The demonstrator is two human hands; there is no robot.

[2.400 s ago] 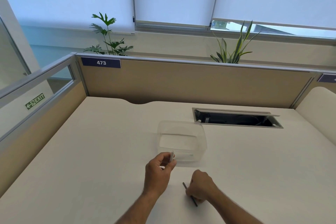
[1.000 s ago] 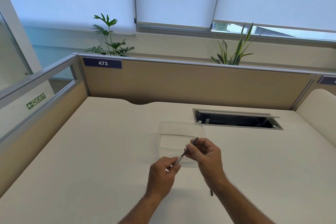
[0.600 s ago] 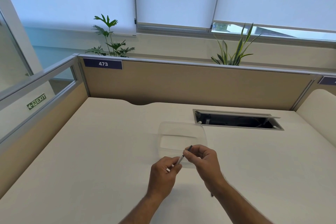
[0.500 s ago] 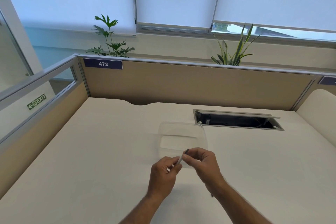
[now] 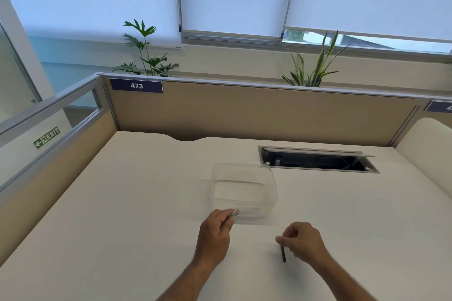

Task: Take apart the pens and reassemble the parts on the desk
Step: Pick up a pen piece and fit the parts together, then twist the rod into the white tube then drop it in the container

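My left hand [image 5: 214, 236] pinches the pale pen barrel [image 5: 235, 212] just before the clear tub [image 5: 244, 188], my right hand [image 5: 303, 239] curls over the dark cap [image 5: 283, 253] on the desk [image 5: 122, 215]: light, stiff, slippery bits, best pinched mid-length.

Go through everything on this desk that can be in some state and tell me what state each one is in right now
left hand: grips a pale pen part, beside the tub
pale pen part: held off the desk
right hand: fingers curled at the dark piece's top
dark pen piece: on the desk
clear plastic tub: upright, no lid, looks empty
cable hatch: flap open
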